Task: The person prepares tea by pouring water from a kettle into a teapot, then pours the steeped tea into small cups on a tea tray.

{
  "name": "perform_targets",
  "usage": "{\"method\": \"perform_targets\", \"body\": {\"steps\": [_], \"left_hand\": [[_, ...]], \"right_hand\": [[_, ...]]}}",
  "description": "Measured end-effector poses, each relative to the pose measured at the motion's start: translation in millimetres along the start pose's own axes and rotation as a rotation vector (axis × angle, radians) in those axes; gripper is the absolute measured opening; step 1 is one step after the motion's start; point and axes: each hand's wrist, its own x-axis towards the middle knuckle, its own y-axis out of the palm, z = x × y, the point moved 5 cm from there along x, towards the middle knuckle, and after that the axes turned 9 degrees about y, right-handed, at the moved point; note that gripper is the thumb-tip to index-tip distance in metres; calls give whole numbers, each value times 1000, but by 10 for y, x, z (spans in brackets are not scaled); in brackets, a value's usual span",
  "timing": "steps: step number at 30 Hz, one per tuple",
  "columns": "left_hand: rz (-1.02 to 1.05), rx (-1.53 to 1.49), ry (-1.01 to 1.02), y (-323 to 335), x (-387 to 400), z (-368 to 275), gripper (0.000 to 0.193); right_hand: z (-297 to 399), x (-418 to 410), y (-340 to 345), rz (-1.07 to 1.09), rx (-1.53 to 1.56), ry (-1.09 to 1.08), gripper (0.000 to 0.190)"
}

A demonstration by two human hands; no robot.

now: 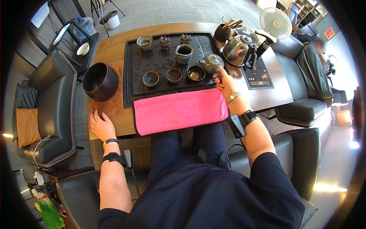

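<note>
My right hand (226,83) grips the handle of a small grey-brown teapot (212,63) at the right side of a black tea tray (134,68). The spout points left, close to a dark teacup (196,73) with something yellowish inside. Whether the pot is lifted or resting I cannot tell. To the left are a brown-glazed teacup (174,75) and a blue-green teacup (150,79). Behind them stands a ceramic pitcher (184,53). My left hand (103,125) lies with fingers apart at the near edge of a brown cloth mat (113,110), holding nothing.
A large dark bowl (100,82) stands on the mat, and a pink towel (180,112) lies along the tray's near edge. A glass kettle (237,51), a hob panel (257,75) and a utensil pot (222,33) are at right. A person (313,68) sits beyond.
</note>
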Motion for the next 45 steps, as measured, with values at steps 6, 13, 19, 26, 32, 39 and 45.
{"method": "perform_targets", "body": {"steps": [6, 13, 19, 26, 32, 39, 45], "left_hand": [[0, -8, 15, -30, 16, -14, 37], [2, 9, 26, -14, 13, 4, 38], [10, 12, 16, -18, 14, -6, 37], [11, 34, 6, -1, 10, -27, 38], [20, 18, -1, 21, -3, 21, 38], [15, 31, 18, 36, -5, 44, 38], [-33, 43, 55, 52, 41, 72, 37]], "right_hand": [[-111, 158, -17, -23, 61, 50, 53], [-77, 189, -3, 7, 64, 29, 57], [-84, 84, -71, -4, 11, 13, 56], [-142, -311, -522, -454, -499, -539, 39], [-305, -620, -621, -712, -1259, -899, 53], [-399, -568, -622, -755, -1288, -805, 57], [-326, -606, -615, -739, -1250, -816, 53]]}}
